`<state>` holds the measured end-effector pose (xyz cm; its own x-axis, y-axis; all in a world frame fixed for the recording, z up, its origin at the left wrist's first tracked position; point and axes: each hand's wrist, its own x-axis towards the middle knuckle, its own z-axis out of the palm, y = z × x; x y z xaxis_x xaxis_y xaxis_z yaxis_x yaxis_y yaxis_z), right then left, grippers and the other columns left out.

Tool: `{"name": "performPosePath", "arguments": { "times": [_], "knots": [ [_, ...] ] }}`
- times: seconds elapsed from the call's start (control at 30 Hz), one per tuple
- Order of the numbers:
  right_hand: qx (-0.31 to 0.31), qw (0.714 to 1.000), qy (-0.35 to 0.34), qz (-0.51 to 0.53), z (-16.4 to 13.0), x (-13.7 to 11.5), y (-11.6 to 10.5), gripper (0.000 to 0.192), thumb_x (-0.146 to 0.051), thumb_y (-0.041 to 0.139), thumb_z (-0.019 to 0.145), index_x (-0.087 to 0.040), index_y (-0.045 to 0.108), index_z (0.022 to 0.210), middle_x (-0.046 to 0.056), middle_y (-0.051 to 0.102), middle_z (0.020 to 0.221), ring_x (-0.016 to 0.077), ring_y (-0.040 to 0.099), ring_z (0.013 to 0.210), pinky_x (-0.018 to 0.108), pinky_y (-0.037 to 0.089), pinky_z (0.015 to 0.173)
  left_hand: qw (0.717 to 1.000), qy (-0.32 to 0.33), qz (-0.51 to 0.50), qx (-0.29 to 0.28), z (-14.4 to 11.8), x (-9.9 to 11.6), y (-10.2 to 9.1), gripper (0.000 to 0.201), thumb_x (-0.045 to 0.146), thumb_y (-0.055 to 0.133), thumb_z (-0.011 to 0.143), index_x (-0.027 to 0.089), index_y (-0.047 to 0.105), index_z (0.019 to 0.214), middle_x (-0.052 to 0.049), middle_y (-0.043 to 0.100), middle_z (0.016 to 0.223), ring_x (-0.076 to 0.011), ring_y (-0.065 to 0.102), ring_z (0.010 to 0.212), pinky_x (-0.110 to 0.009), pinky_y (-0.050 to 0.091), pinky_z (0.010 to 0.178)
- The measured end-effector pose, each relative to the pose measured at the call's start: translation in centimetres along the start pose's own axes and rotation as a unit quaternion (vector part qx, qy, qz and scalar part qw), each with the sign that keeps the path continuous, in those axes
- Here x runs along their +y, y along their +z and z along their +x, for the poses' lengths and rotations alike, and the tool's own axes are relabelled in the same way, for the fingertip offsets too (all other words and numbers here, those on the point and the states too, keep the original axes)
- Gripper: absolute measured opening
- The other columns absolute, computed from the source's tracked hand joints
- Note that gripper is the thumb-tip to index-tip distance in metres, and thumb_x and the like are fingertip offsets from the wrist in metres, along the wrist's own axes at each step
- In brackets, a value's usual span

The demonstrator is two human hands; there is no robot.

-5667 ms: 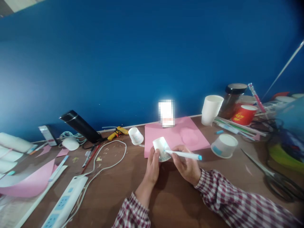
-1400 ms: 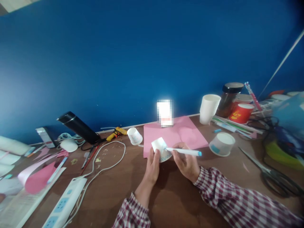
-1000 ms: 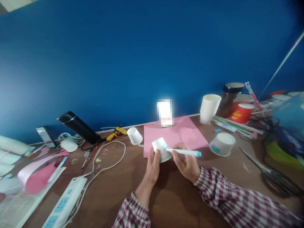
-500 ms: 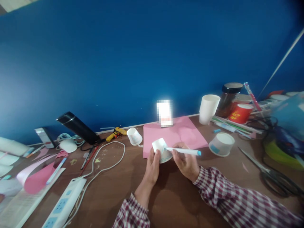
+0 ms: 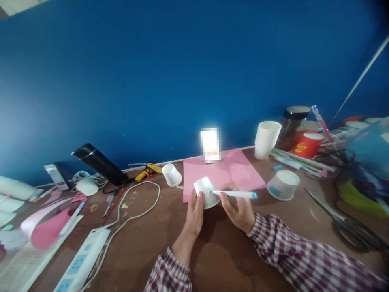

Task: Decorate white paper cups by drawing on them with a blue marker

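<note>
A small white paper cup with blue-green marks on its side (image 5: 206,192) is held tipped on its side just above the brown wooden table (image 5: 219,255), at the near edge of a flat pink paper sheet (image 5: 225,172). The left hand (image 5: 194,215) has its fingers curled around the cup from the left, thumb pressed to the wall, clamped on it. The right hand (image 5: 238,209) pinches a white marker pen with a light blue end cap (image 5: 235,194), fingers closed tight around the barrel; the pen lies almost level, its tip touching the cup's side and its capped end pointing right.

Bare tabletop lies below both wrists towards the person, and a little to the left of the left hand, up to a looping white cable (image 5: 136,207). To the right, a squat white paper bowl with a blue patch (image 5: 282,184) stands near the right hand, apart from it. Another small white paper cup lying on its side (image 5: 172,174) sits just beyond the pink sheet's left corner.

Both forearms, in red and white checked sleeves (image 5: 291,255), come up from the lower edge and meet at the cup, the right one slanting in from the lower right.
</note>
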<state>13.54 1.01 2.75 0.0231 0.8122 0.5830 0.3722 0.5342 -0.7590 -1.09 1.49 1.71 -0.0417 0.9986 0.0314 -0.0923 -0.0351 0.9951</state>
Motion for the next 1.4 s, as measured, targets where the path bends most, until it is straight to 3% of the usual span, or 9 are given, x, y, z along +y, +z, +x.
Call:
{"name": "performPosePath", "arguments": {
  "times": [0.2, 0.43, 1.4],
  "knots": [
    [-0.013, 1.0, -0.003, 0.011, -0.23, -0.28, 0.12, 0.002, -0.021, 0.049, 0.088, -0.019, 0.051, 0.088, 0.0, 0.055, 0.071, 0.0114, 0.052, 0.055, 0.022, 0.044, 0.049, 1.0, -0.002, 0.013, 0.016, 0.13, -0.39, -0.28, 0.049, 0.054, 0.05, 0.083, 0.015, 0.059, 0.111, -0.009, 0.066, 0.101, -0.0235, 0.059, 0.097, -0.035, 0.046, 0.089],
    [-0.005, 1.0, -0.011, -0.006, -0.19, -0.1, 0.09, 0.004, -0.022, 0.049, 0.088, -0.019, 0.052, 0.087, 0.004, 0.059, 0.078, 0.0152, 0.059, 0.067, 0.024, 0.048, 0.054, 1.0, -0.005, 0.013, 0.004, 0.04, -0.16, -0.24, 0.049, 0.054, 0.05, 0.083, 0.015, 0.058, 0.112, -0.009, 0.066, 0.101, -0.0228, 0.06, 0.095, -0.034, 0.046, 0.088],
    [-0.002, 1.0, -0.005, -0.004, -0.09, 0.02, 0.04, 0.004, -0.023, 0.049, 0.088, -0.02, 0.052, 0.088, 0.004, 0.059, 0.079, 0.0165, 0.06, 0.069, 0.026, 0.049, 0.057, 1.0, 0.003, 0.023, -0.004, 0.1, 0.02, -0.16, 0.049, 0.054, 0.048, 0.085, 0.015, 0.058, 0.112, -0.009, 0.065, 0.101, -0.0223, 0.059, 0.095, -0.033, 0.046, 0.086]
  ]
}}
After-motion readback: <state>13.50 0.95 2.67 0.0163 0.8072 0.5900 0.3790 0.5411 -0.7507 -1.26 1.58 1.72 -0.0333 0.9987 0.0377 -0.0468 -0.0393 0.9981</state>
